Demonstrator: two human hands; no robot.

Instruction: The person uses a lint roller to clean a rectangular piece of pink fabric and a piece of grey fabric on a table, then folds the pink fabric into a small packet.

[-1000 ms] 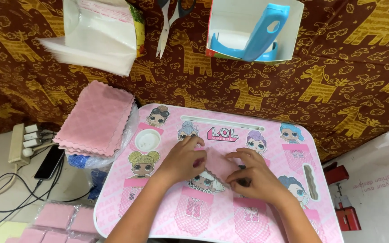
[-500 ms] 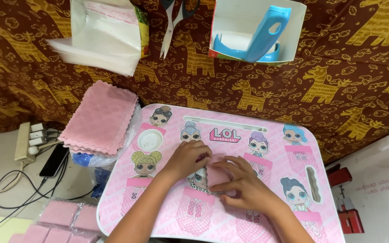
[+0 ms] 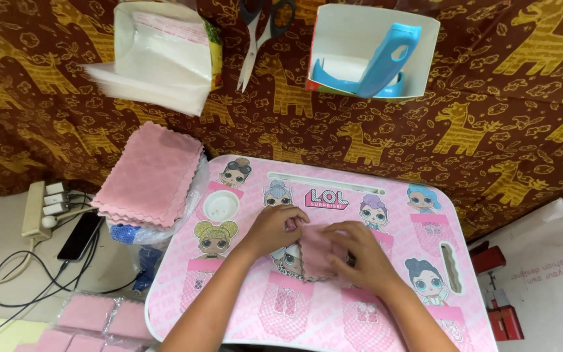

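So we've got a small pink cloth (image 3: 317, 251) lying flat in the middle of the pink lap table (image 3: 386, 329), and we're folding it. Our left hand (image 3: 275, 227) pins the upper left corner with its fingertips, and our right hand (image 3: 360, 254) lies over the right side, fingers spread and pressing down. The hands are close together with both flat on the cloth, so it's more pressing than pinching.

For a clean fold, we'd say line up the scalloped edges first and only then run the fingers along the crease, working from the middle outward so no bubble gets trapped. Keep the left fingertips as the anchor, because the tabletop looks slick and the cloth could probably skate around. Light, even pressure should do, since the fabric looks thin.

Off to the left, just beside the table, there's a stack of the same pink cloths (image 3: 150, 175), unfolded, sitting on a clear bag. Bottom left there are bagged packs (image 3: 96, 319) of pink cloths. Up top are an open box of clear bags (image 3: 158, 55), scissors (image 3: 259, 32) and a white box holding a blue tool (image 3: 386, 58), all on a brown giraffe-print sheet (image 3: 522, 104). A phone (image 3: 81, 236) and power strip (image 3: 34, 208) sit far left, well clear of the work.
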